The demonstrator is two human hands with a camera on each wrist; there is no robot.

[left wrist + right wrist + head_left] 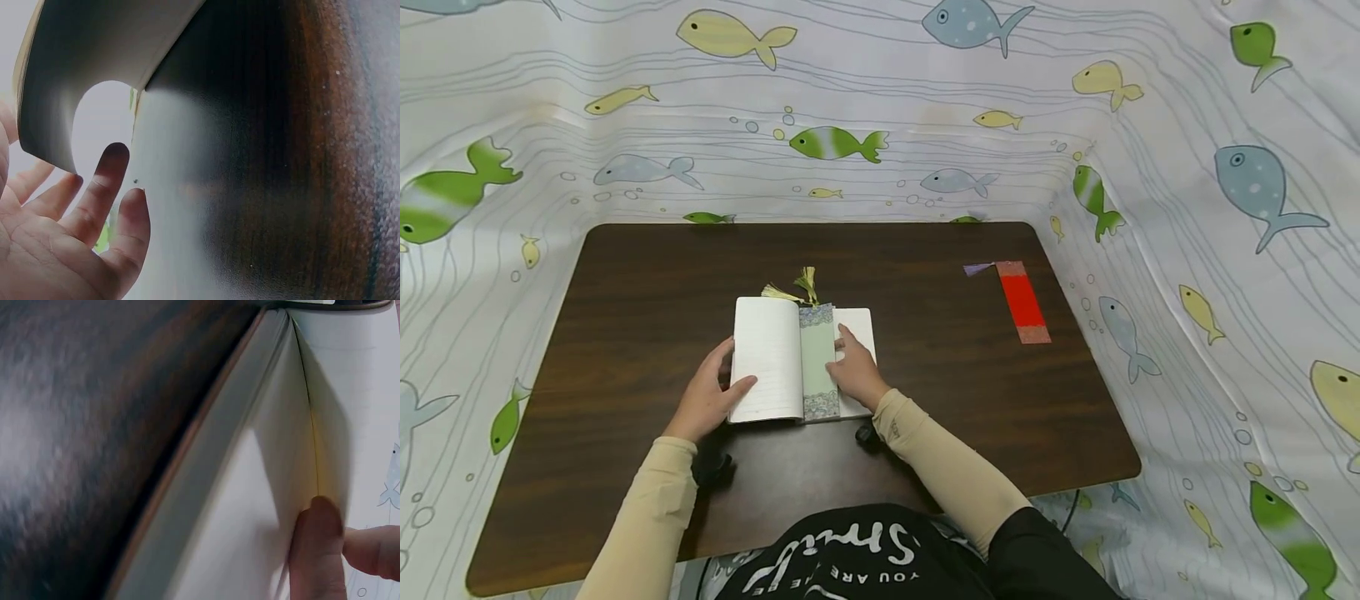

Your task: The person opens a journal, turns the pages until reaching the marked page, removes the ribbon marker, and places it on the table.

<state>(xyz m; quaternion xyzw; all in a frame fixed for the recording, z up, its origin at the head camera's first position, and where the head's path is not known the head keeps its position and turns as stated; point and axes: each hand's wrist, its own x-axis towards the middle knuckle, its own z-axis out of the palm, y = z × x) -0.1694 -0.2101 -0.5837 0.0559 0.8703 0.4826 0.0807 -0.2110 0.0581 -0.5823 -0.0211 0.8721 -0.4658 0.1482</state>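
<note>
An open notebook [767, 358] with white pages lies near the middle of the table in the head view. My left hand [709, 396] holds its left side, thumb over the page and fingers around the outer edge. In the left wrist view the fingers [94, 200] are beside the raised, curved cover [81, 62]. Along the fold stands a pale green bookmark [817, 354] with patterned ends and yellow tassels [807, 283] at the top. My right hand [857, 371] pinches the bookmark's right edge over the right page [857, 325].
A red bookmark [1024, 304] with a purple tassel [977, 269] lies at the right of the dark brown table [647, 275]. Fish-patterned cloth [880, 92] surrounds the table. The table's front edge is close to the person's body.
</note>
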